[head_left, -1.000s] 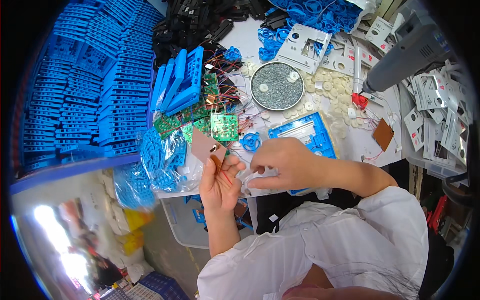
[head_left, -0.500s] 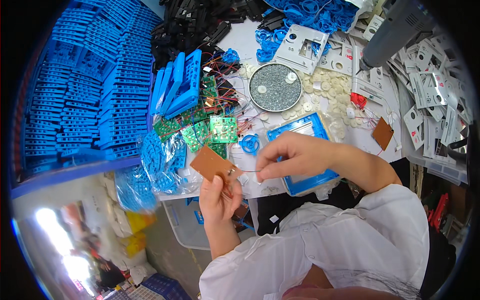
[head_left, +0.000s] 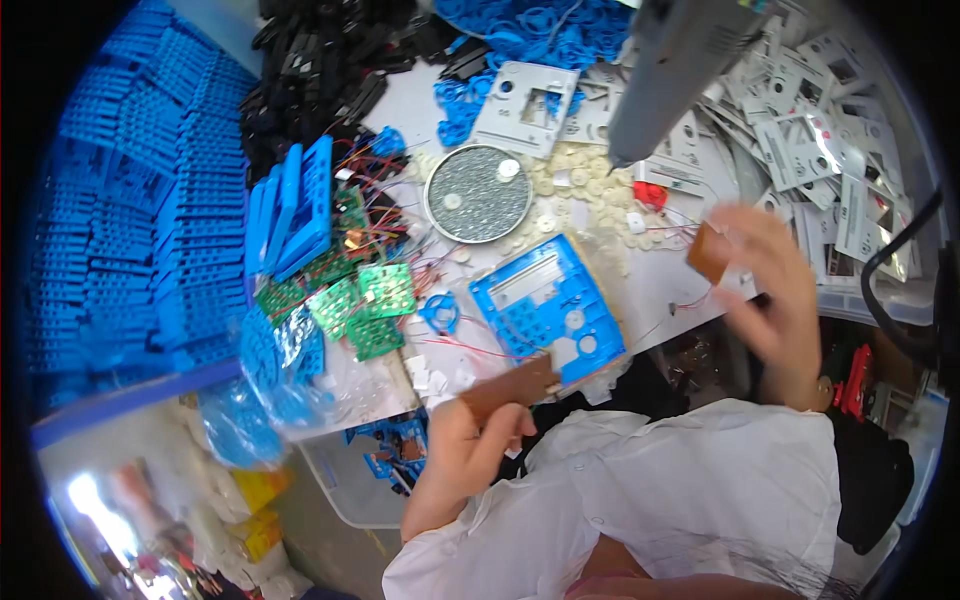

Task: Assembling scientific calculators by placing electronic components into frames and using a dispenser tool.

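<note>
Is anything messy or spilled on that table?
Yes. Small white round buttons lie scattered loose around the round grey tin, and thin red wires tangle over the green circuit boards. Nothing looks broken.

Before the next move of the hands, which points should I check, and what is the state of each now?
1. Left hand has firm hold of the brown board: ok, fingers closed on one end.
2. Right hand near the small brown piece: cannot tell if gripped, blurred.
3. Blue panel lies flat on the table: ok.
4. Grey tool hanging above is apart from both hands: ok.
5. Thin red wires beside the panel free of the brown board: cannot tell.
</note>
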`<state>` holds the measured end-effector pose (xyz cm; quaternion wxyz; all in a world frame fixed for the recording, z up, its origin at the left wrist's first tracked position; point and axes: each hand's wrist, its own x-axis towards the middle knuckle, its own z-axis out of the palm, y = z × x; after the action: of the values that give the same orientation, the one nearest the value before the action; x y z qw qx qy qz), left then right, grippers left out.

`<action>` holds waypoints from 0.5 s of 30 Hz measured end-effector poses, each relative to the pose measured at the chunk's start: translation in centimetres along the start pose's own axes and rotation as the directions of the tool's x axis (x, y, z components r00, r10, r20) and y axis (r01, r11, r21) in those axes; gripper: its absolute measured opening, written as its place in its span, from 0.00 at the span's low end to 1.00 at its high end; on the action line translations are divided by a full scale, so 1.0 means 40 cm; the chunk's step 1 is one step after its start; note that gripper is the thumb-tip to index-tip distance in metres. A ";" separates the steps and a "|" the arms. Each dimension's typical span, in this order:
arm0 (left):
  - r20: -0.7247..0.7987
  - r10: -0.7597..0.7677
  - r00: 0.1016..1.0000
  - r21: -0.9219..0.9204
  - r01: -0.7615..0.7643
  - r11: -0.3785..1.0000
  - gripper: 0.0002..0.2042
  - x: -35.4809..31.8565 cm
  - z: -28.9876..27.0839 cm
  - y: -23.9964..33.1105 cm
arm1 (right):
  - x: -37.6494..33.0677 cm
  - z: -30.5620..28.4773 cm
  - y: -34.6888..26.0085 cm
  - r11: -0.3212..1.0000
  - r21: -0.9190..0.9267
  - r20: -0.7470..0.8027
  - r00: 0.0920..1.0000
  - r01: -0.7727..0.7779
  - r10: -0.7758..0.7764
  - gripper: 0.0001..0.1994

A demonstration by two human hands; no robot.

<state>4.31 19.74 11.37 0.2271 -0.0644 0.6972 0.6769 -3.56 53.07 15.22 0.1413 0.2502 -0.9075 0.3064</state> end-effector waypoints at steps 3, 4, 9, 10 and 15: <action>0.250 0.111 0.962 0.273 -0.180 0.945 0.09 0.049 0.050 -0.020 | -0.044 0.051 -0.022 0.881 0.448 0.116 0.967 0.153 -0.227 0.19; 0.310 0.205 0.928 0.297 -0.300 0.906 0.09 0.069 0.072 -0.021 | -0.051 0.079 -0.024 0.868 0.475 0.130 0.964 0.146 -0.233 0.19; 0.411 0.325 0.852 0.419 -0.493 0.762 0.10 0.093 0.116 -0.015 | -0.088 0.121 0.009 0.603 0.646 0.623 0.780 -0.468 -0.062 0.25; 0.428 0.324 0.844 0.432 -0.506 0.747 0.10 0.098 0.121 -0.014 | -0.080 0.114 0.003 0.587 0.624 0.679 0.729 -0.516 -0.081 0.25; 0.375 0.280 0.884 0.412 -0.430 0.803 0.07 0.096 0.117 -0.013 | -0.087 0.089 0.047 0.968 0.249 0.573 0.807 -0.005 -0.143 0.28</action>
<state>2.17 25.09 9.42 0.2053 0.2295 0.8012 0.5130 -2.06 53.41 10.15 -0.1658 0.3805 -0.8534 0.3155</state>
